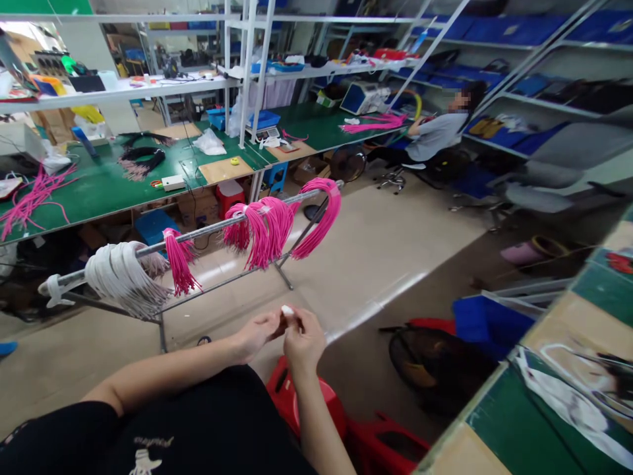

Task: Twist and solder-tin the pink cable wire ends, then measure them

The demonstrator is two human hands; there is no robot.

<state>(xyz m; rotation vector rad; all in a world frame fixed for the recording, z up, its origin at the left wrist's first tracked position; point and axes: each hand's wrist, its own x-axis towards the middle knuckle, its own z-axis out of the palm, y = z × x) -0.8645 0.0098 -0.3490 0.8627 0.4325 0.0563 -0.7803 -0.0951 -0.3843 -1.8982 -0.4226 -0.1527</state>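
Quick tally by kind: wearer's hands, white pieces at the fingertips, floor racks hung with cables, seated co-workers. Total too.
Hands (left hand, right hand): 2
White piece: 1
Cable rack: 1
Co-worker: 1
Total: 5

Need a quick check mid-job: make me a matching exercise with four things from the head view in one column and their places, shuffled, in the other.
Things
1. Small white thing
2. White cables
3. Pink cable loop
4. Black cables

Places
A. Lying on the green bench
B. Over the metal rail, near its left end in the picture
C. At the fingertips, where the left hand and right hand meet
D. Over the same rail, near its right end in the picture

Right pairs: 1-C, 2-B, 3-D, 4-A
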